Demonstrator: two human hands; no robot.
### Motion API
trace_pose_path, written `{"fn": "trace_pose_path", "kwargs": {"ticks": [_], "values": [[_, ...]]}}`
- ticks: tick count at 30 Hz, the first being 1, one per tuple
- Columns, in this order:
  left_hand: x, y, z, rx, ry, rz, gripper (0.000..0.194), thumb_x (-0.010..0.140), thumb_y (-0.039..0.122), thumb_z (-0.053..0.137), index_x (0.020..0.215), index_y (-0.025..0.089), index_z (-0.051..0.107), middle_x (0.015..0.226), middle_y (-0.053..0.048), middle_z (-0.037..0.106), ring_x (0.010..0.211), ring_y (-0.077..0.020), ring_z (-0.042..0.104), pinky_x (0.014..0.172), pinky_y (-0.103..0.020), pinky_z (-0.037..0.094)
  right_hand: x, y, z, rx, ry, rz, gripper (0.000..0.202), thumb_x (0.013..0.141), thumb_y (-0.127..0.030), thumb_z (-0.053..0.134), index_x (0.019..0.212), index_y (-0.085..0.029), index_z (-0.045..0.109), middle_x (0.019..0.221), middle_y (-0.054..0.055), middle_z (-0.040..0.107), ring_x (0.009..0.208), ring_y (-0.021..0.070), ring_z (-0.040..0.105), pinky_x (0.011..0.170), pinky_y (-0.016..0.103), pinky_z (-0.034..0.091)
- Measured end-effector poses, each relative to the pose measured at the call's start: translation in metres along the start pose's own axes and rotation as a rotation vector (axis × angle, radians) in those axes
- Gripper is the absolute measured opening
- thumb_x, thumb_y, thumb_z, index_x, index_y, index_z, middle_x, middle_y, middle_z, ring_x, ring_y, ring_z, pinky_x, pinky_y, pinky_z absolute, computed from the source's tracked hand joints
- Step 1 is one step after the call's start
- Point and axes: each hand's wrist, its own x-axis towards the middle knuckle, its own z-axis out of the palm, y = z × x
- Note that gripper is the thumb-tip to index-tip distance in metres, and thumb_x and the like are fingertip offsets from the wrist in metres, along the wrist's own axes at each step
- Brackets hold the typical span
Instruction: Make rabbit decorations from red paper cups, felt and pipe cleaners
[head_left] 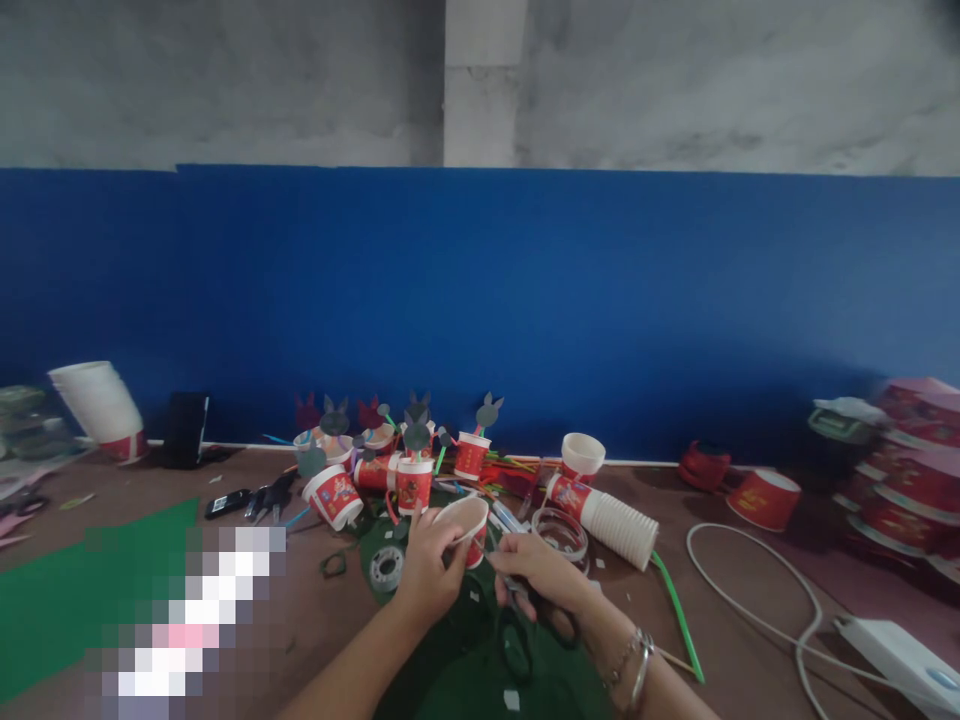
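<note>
L hand clamped on paper cup by rim, appar. to steady it vs. scissors gripped in R hand close by, cup sited over green sheet, btwn. table's near & far edges.

The table is brown. A bright green sheet lies on the left, and a dark green one in the middle. A long stack of cups lies on its side. On the right are a red tub, upside down, and a loopy white cord.
</note>
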Motion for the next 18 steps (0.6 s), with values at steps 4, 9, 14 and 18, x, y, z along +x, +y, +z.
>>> {"fn": "trace_pose_path", "kwargs": {"ticks": [4, 9, 14, 18], "values": [[0.001, -0.002, 0.001, -0.002, 0.012, -0.017, 0.018, 0.083, 0.024, 0.05, 0.068, 0.02, 0.059, 0.069, -0.004, 0.063, 0.079, -0.0222, 0.055, 0.083, -0.041, 0.041, 0.006, 0.007, -0.008, 0.054, -0.077, -0.013, 0.032, 0.076, -0.047, 0.045, 0.062, -0.018, 0.045, 0.038, -0.005, 0.047, 0.026, 0.0066, 0.033, 0.032, 0.02, 0.019], [-0.001, -0.004, 0.002, 0.0, -0.016, -0.005, 0.015, 0.083, 0.025, 0.051, 0.072, 0.021, 0.061, 0.072, -0.003, 0.066, 0.084, -0.0237, 0.056, 0.089, -0.045, 0.037, -0.012, -0.005, 0.008, -0.446, 0.206, -0.087, 0.003, 0.081, -0.021, 0.043, 0.082, -0.019, 0.045, 0.06, 0.002, 0.063, 0.041, 0.0112, 0.052, 0.043, 0.022, 0.03], [-0.002, -0.001, 0.001, -0.003, -0.027, 0.02, 0.018, 0.084, 0.026, 0.048, 0.072, 0.021, 0.06, 0.07, -0.003, 0.066, 0.085, -0.024, 0.055, 0.093, -0.048, 0.035, -0.021, -0.013, 0.016, -0.77, 0.346, -0.19, 0.007, 0.077, -0.014, 0.046, 0.083, -0.017, 0.048, 0.074, 0.008, 0.066, 0.065, 0.0186, 0.062, 0.053, 0.025, 0.035], [0.0, 0.001, 0.0, -0.003, -0.02, 0.013, 0.019, 0.084, 0.024, 0.049, 0.067, 0.021, 0.058, 0.064, -0.002, 0.062, 0.078, -0.0215, 0.055, 0.092, -0.046, 0.036, -0.007, -0.005, 0.006, -0.165, 0.087, 0.012, 0.007, 0.08, -0.024, 0.043, 0.075, -0.019, 0.042, 0.052, -0.001, 0.06, 0.03, 0.0095, 0.043, 0.036, 0.021, 0.026]]}}
